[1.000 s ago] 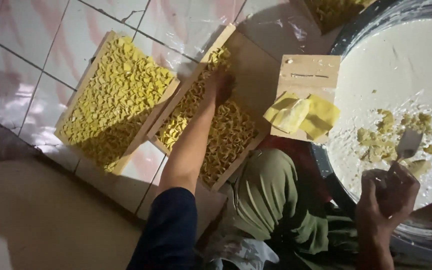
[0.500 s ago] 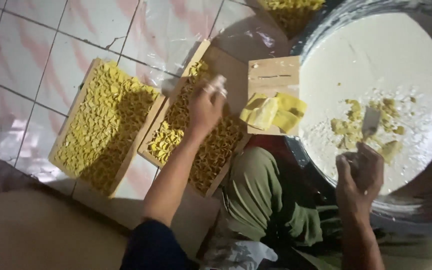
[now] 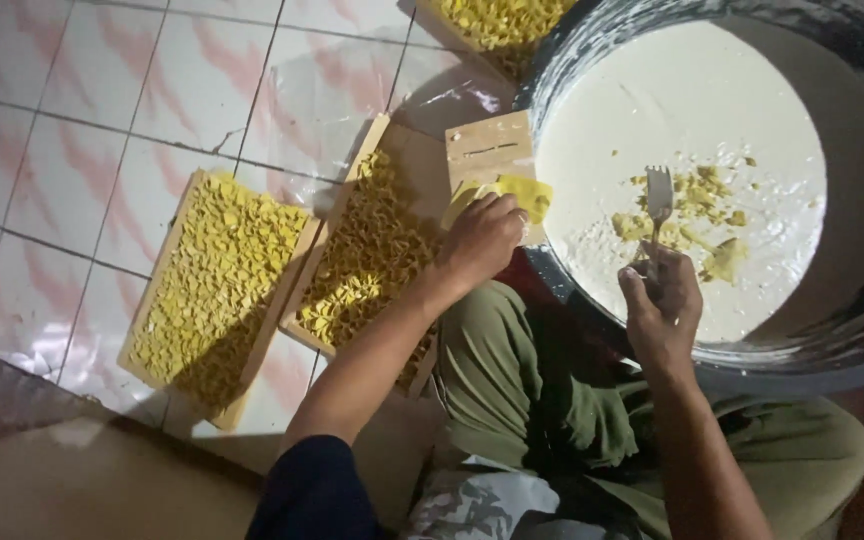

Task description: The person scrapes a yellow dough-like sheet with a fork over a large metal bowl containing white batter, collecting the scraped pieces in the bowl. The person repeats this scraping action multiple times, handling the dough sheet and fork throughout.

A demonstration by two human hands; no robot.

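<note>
The left hand (image 3: 482,240) rests on a small stack of yellow squares (image 3: 524,195) that lies on a little wooden board (image 3: 487,150). Its fingers curl down over the near edge of the stack, the grip closing on the top square, though the fingertips are hidden under the hand, so I cannot tell whether a piece is already pinched. The board sits on the tiled floor (image 3: 152,90), just beside the rim of a big dark basin (image 3: 852,330).

The right hand (image 3: 664,310) is over the near side of the basin, its grip pressed together around the handle of a fork (image 3: 658,195). The fork stands up from the hand with its tines over the white batter (image 3: 692,110) that fills the basin. Yellow pieces (image 3: 702,210) float in the batter right around the tines.

On the floor to the left of the board lie two wooden trays. The middle tray (image 3: 377,150) is partly covered with folded yellow pieces, and the forearm crosses over it. The far-left tray (image 3: 214,290) is packed full. A third tray (image 3: 497,20), also holding yellow pieces, shows at the top edge of the floor, touching the basin's rim. The person's knee in green trousers (image 3: 512,380) is between the middle tray and the basin.
</note>
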